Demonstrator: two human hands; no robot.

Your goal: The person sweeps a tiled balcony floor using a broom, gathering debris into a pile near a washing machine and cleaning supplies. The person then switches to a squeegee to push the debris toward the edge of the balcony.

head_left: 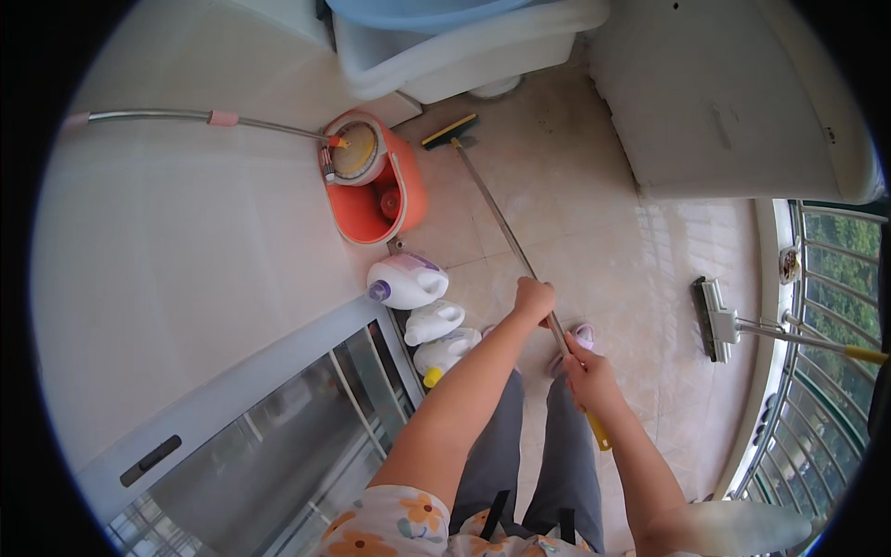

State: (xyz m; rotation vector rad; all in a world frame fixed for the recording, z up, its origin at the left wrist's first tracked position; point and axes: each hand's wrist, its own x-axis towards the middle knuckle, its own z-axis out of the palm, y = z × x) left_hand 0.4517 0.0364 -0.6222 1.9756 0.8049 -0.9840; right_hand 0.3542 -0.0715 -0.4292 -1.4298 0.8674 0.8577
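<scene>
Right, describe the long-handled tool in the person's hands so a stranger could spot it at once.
Start at the orange plastic mop bucket by the wall. Just right of it, a black-and-yellow brush head rests on the tiled floor, its thin metal pole running down into both hands; the other squeegee mop leans at the railing, unheld.

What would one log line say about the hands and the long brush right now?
left hand: grips brush pole higher up | right hand: grips pole near yellow end | brush head: on tiled floor beside orange mop bucket

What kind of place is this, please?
Probably a home balcony used for cleaning gear: a tiled floor, a metal railing with greenery beyond, a sliding glass door, and an orange mop bucket.
</scene>
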